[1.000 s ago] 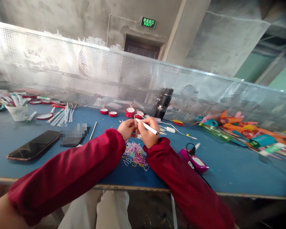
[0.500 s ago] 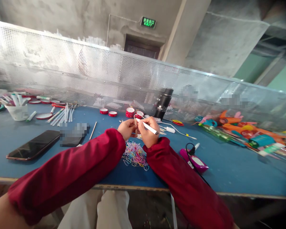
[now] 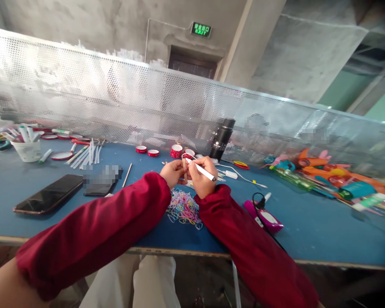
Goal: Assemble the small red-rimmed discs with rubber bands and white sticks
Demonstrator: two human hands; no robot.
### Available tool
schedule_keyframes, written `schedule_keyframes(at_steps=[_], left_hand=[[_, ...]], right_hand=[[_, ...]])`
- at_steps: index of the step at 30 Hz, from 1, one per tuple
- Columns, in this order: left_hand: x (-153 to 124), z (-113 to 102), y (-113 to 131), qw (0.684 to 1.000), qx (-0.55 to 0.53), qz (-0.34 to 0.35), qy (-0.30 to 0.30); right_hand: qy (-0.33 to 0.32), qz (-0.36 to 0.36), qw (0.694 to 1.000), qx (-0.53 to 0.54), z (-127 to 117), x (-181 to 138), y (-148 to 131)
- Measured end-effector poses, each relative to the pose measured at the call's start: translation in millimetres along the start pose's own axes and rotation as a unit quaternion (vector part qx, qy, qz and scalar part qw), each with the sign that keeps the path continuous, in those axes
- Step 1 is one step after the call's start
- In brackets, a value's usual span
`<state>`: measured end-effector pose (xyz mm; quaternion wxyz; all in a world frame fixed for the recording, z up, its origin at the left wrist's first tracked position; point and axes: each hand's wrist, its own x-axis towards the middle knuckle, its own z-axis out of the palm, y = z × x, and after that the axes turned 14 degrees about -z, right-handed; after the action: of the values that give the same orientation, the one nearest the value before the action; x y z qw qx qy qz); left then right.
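Note:
My left hand [image 3: 170, 172] is closed on a thin wooden craft stick [image 3: 184, 164], held up above the table. A white marker pen [image 3: 205, 172] is gripped in my right hand [image 3: 203, 183], its dark-ended back pointing down to the right. The marker's front end is close to the stick; whether they touch I cannot tell. Just below both hands lies a loose heap of pastel rubber bands [image 3: 184, 206]. Behind the hands are small red-and-white round tins [image 3: 176, 150].
On the left lie a phone [image 3: 49, 194], a dark pouch [image 3: 103, 183], a thin stick [image 3: 127, 174] and a cup of markers [image 3: 28, 150]. A black bottle [image 3: 223, 139] leans near the perforated metal screen [image 3: 128, 94]. Rightward are a purple device [image 3: 263, 217] with a cable and colourful toys [image 3: 327, 175].
The whole view has shifted slightly, so everything appears a little further right. Both hands keep the same grip on the stick and the marker.

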<state>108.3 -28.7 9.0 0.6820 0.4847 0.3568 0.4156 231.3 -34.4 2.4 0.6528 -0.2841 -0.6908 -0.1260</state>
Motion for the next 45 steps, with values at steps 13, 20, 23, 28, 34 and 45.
schedule_keyframes(at_steps=[13, 20, 23, 28, 34, 45], left_hand=[[-5, 3, 4, 1.0, 0.019, -0.006, 0.011], [-10, 6, 8, 0.999, 0.021, -0.016, 0.022], [-9, 5, 7, 1.0, 0.014, -0.02, 0.018], [-4, 2, 4, 1.0, 0.009, -0.011, 0.012], [-3, 0, 4, 1.0, 0.007, -0.007, 0.008], [-5, 2, 4, 1.0, 0.01, -0.008, 0.014]], right_hand=[[0.004, 0.001, 1.0, 0.026, 1, -1, 4], [0.002, 0.01, 0.999, 0.032, 1, -1, 2], [0.009, 0.007, 1.0, 0.029, 0, 1, 2], [0.007, 0.014, 0.999, 0.038, 0, 0, 4], [-0.003, 0.041, 0.997, 0.066, 1, -5, 7], [0.003, 0.021, 0.998, 0.059, 1, -1, 3]])
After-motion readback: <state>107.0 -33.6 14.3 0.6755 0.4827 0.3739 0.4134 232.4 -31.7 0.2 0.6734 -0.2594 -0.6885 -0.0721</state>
